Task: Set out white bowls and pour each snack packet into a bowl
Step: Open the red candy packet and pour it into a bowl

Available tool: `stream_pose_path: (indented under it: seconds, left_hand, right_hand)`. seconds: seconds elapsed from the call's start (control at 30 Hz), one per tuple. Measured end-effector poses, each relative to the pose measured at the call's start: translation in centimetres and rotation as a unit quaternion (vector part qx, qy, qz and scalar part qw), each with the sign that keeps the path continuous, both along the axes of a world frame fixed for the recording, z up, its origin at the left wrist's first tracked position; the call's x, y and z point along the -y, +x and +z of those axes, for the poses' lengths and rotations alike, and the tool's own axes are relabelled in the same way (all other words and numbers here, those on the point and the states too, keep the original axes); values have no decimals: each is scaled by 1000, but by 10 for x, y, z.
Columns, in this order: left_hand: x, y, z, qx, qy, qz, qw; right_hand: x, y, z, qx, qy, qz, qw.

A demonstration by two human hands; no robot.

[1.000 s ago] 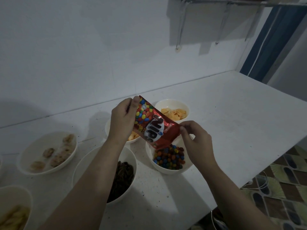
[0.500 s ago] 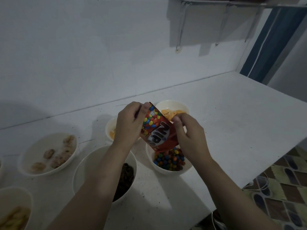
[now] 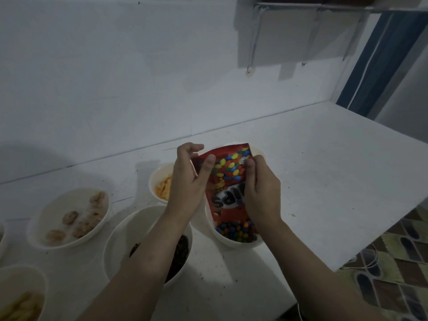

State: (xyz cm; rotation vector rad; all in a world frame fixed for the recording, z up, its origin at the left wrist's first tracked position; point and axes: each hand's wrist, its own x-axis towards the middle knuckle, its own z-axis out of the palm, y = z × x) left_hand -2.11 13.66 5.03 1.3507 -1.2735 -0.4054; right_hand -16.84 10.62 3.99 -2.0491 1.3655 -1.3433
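A red candy packet (image 3: 228, 181) hangs upside down, its open mouth low over a white bowl (image 3: 234, 242) filled with coloured coated candies (image 3: 236, 230). My left hand (image 3: 187, 181) pinches the packet's upper left edge between thumb and fingers. My right hand (image 3: 261, 191) grips its right side. Both hands hold the packet directly above that bowl. The bowl behind the packet is mostly hidden.
White bowls crowd the white counter (image 3: 324, 177): orange chips (image 3: 164, 188) behind my left hand, dark snacks (image 3: 180, 256) under my left forearm, brown pieces (image 3: 76, 218) at left, yellow sticks (image 3: 20, 304) at bottom left. The counter edge drops to a patterned floor (image 3: 393, 274) at right.
The packet has swung from slanted to upright and inverted over the candy bowl. My hands have drawn closer together on it, with my right hand moving up its side.
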Motion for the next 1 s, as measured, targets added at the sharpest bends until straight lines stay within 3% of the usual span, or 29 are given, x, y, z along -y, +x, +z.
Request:
stream_pose_path:
  seconds: [0.13,0.2,0.47,0.83,0.93,1.0]
  left_hand:
    - [-6,-23,1,-198,71,-84,974]
    - [-7,-31,1,-230,94,-86,965]
    - [-2,-42,-3,-221,72,-62,971]
    - [-1,-43,-2,-217,55,-51,973]
    - [-2,-42,-2,-219,42,-22,975]
    - [-4,-42,-3,-217,45,-62,973]
  right_hand:
    - [-9,-2,-10,102,39,-4,994]
    - [-13,-4,-12,136,79,-5,988]
    - [-17,-13,13,263,214,74,938]
    - [-12,-20,10,270,195,77,940]
    - [-15,-23,7,310,165,40,935]
    - [-16,-26,9,347,148,32,926]
